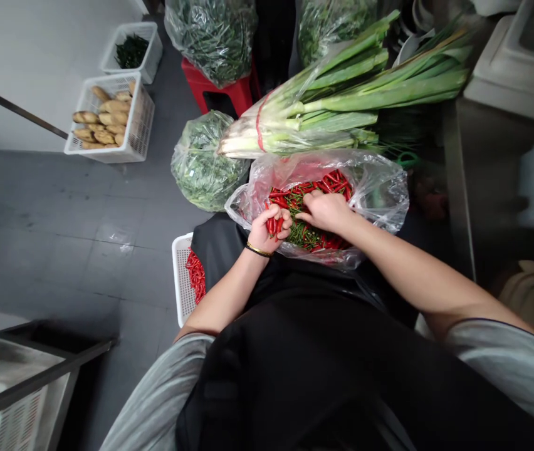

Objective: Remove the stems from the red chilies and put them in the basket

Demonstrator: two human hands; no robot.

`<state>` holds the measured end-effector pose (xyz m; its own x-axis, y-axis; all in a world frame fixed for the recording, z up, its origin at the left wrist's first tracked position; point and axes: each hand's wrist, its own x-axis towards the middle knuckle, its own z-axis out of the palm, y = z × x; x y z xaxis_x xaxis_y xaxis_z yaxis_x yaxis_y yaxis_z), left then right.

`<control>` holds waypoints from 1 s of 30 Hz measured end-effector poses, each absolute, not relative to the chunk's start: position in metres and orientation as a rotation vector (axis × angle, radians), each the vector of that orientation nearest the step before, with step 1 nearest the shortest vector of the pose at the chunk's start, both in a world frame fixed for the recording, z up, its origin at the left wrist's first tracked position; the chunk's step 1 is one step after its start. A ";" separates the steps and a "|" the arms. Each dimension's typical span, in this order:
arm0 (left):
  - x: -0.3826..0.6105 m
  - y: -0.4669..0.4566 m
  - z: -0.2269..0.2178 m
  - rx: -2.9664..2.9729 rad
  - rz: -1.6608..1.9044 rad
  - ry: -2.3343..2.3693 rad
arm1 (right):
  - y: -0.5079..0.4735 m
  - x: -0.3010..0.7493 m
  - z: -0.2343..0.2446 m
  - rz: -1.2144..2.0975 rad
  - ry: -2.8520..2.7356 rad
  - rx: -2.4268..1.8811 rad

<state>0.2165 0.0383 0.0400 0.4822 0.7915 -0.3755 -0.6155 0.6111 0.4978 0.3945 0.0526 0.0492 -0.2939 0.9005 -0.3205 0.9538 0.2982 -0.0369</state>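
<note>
Grey floor (60, 207) below, left hand (264, 233) clutches chillies (275, 224) over their plastic bag (382, 194), right hand's (326, 211) grip unclear.

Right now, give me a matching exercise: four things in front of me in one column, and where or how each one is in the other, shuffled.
Things:
1. left hand
2. right hand
3. leeks
4. potatoes

Place or state:
A. in a white basket, far left
B. tied with a red band, behind the bag
C. closed around a few chillies
D. fingers down among the chillies inside the bag

Pairs: 1-C, 2-D, 3-B, 4-A
</note>
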 end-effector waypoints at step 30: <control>0.239 0.004 0.050 1.065 0.208 0.930 | -0.002 0.442 0.054 -1.585 2.529 1.839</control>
<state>0.2390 0.0041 0.0501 0.6178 0.5609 -0.5511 0.2725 0.5047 0.8192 0.4425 -0.0017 0.0540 -0.4019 0.8931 -0.2019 0.5711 0.0722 -0.8177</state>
